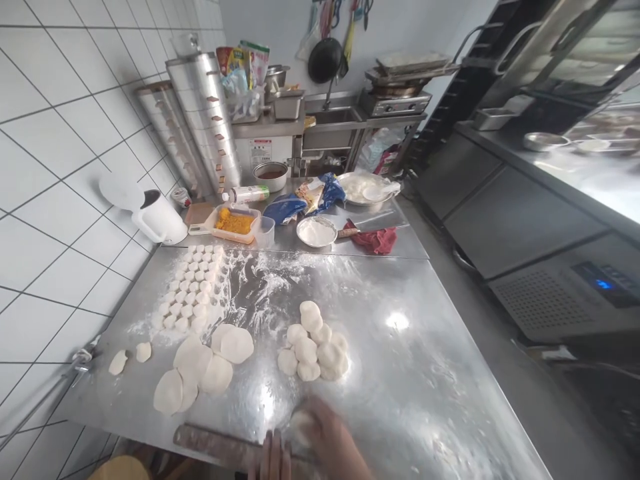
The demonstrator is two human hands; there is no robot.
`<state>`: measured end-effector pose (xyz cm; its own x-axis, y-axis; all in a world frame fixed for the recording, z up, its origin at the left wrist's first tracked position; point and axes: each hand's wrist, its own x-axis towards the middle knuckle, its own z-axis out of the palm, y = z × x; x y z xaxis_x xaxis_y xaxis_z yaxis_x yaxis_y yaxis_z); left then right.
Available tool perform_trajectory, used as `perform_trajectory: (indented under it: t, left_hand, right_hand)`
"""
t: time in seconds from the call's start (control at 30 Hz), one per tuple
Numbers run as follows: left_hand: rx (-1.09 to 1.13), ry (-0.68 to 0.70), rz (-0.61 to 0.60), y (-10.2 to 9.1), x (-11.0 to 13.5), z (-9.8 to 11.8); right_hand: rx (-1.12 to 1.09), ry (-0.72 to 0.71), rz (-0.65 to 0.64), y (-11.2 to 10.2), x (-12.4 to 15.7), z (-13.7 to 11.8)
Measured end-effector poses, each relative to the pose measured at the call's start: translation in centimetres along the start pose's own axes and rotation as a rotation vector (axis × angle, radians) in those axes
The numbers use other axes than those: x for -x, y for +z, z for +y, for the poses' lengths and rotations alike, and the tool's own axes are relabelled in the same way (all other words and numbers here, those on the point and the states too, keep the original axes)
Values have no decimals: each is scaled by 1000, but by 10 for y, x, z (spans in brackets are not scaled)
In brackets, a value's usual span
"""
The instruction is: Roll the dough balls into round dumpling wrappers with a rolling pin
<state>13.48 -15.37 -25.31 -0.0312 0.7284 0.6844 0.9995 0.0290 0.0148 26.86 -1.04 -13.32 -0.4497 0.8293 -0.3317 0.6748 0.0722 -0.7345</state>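
At the front edge of the table, the fingers of my left hand (273, 457) lie close together across a brown wooden rolling pin (215, 443). My right hand (327, 437), blurred by motion, is closed at a pale piece of dough (303, 425) just beyond the pin. Part of that dough is hidden under the fingers. Ahead of the right hand sits a pile of small flattened dough rounds (306, 350). Larger thin dough wrappers (217, 373) overlap to the left. Behind them stand rows of small cut dough pieces (186, 297) on floured metal.
Two small dough scraps (119, 362) lie near the tiled wall. Along the back are a tub of orange filling (235, 222), a flour bowl (317, 232), a red cloth (375, 240) and a white pitcher (160, 217). The steel table (425, 353) extends right toward an aisle.
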Motion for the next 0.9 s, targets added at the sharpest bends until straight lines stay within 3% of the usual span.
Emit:
perform_trajectory:
  t: [0.1,0.13,0.2,0.33,0.47,0.57,0.7,0.8,0.9]
  left_hand:
    - [131,21,-409,-5,-35,0]
    - [161,21,-489,-11,-41,1]
    - [161,25,-475,-27,-38,5]
    - [90,88,-277,-45,-26,9]
    - [168,95,-487,-25,-51,14]
    - [206,55,-566,-27,-44,19]
    - [116,188,-267,-40,-19,24]
    - [163,191,-415,-26,-42,27]
    - [197,102,-545,-21,-54,29]
  right_hand:
    - [-6,-50,-64,23,4,7]
    - [-6,-58,-74,25,2,10]
    - [-10,-48,-82,24,5,14]
    - [-2,25,-32,25,30,19]
    - [24,15,-20,30,23,24]
    - [20,14,-29,26,14,27]
    - [-2,82,17,23,34,27]
    - [7,68,28,24,33,28]
    - [9,42,21,21,19,31]
